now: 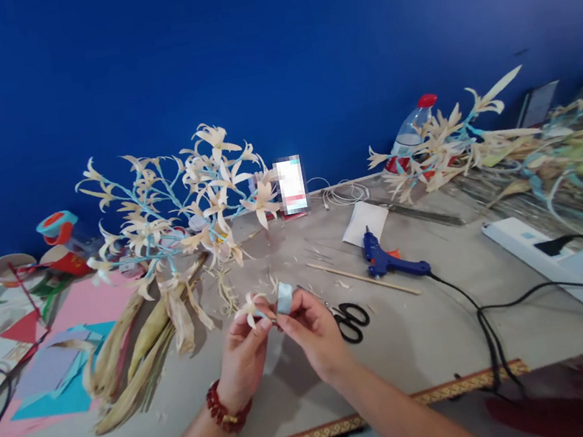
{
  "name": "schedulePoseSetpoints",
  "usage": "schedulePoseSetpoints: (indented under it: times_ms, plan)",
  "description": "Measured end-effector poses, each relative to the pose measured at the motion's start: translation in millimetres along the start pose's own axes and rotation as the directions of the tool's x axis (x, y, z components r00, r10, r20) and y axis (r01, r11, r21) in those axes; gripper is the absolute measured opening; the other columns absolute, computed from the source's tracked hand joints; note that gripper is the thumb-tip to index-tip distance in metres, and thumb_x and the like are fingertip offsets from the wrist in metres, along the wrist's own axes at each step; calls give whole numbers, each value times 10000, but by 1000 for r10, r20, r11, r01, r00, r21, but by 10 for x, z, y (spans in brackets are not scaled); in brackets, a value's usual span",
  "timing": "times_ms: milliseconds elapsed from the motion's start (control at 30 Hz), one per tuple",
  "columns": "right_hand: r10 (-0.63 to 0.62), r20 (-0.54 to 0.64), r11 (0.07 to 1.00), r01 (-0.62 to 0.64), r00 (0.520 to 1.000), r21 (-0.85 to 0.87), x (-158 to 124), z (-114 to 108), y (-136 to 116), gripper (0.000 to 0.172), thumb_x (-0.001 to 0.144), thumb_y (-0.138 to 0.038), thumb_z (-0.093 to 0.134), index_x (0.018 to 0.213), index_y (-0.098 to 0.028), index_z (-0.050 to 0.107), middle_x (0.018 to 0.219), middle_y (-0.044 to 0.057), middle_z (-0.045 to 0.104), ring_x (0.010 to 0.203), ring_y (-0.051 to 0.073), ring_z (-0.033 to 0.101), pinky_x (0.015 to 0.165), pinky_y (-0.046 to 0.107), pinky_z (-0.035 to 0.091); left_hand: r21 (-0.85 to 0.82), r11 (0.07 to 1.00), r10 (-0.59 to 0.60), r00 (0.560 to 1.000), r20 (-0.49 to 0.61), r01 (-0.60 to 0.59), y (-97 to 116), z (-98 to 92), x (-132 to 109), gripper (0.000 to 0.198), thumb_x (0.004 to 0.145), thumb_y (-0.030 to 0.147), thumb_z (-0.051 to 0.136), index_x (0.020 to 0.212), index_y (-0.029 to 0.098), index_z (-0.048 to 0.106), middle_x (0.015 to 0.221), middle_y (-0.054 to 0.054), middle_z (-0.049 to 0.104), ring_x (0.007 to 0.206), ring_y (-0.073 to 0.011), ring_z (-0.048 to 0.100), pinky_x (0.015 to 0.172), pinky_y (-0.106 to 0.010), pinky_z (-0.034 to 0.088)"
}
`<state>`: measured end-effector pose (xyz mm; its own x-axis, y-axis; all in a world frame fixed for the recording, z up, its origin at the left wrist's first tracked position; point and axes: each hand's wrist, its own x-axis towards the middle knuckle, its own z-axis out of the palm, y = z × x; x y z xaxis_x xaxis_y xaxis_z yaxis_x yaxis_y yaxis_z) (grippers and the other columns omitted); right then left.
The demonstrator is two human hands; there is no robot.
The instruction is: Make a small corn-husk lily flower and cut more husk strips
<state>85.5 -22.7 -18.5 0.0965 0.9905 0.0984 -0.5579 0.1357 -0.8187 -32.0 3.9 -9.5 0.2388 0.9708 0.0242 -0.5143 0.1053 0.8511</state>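
Near the middle of the table, my left hand (247,347) pinches a small cream flower (251,307) made of husk-like petals, its head standing above the thumb. Close against it, my right hand (313,330) grips a roll of light blue tape (284,297). The fingertips of both hands almost meet at the flower's base, and the stem there is mostly hidden by them. Just right of my right hand lie black-handled scissors (352,322), their blades partly covered by the hand.
Finished flower branches (213,187) stand behind my hands; more (441,145) lie right. Dried husks (139,348) and coloured paper (65,368) are left. A blue glue gun (391,259), wooden stick (363,279), white power strip (559,278) and black cables (483,309) lie right. A phone (291,185) leans behind.
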Motion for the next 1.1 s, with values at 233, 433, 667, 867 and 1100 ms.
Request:
schedulePoseSetpoints:
  times_ms: [233,433,667,867,1100]
  plan:
    - [-129,-48,973,117,991,-201,-54,20,-17,171,843,-265,653,759,-212,514,742,-24,516,692,127,476,655,252,379,67,997,44,998,-39,-41,-48,7,-8,73,726,196,740,767,188,681,824,-6,585,820,-133,534,798,-237,441]
    - [1,-29,998,-3,1000,-65,3,18,-53,191,782,-277,718,725,-202,552,713,-19,600,673,129,538,662,255,409,41,998,48,999,-15,-47,-29,-10,-22,27,764,182,707,778,178,684,818,-11,596,807,-127,535,751,-219,443]
    - [163,20,980,-164,986,113,61,-6,-105,224,701,-216,783,670,-193,563,678,-36,627,634,114,561,647,239,425,37,998,49,998,35,-50,37,20,-27,32,769,202,701,775,171,693,787,-20,578,741,-134,523,670,-238,447]
    - [252,40,947,-255,967,196,77,18,-121,216,668,-197,796,648,-182,581,728,-14,674,629,110,577,640,230,439,34,999,20,999,-27,-19,36,27,-20,82,721,220,742,777,174,703,799,-26,590,731,-138,523,649,-242,445]
    - [278,62,934,-285,959,218,96,-45,-132,227,660,-178,794,652,-183,567,677,-25,666,630,120,612,638,227,453,46,998,31,999,-3,-31,40,33,-23,60,717,224,743,755,188,713,765,-16,580,719,-134,518,638,-235,441]
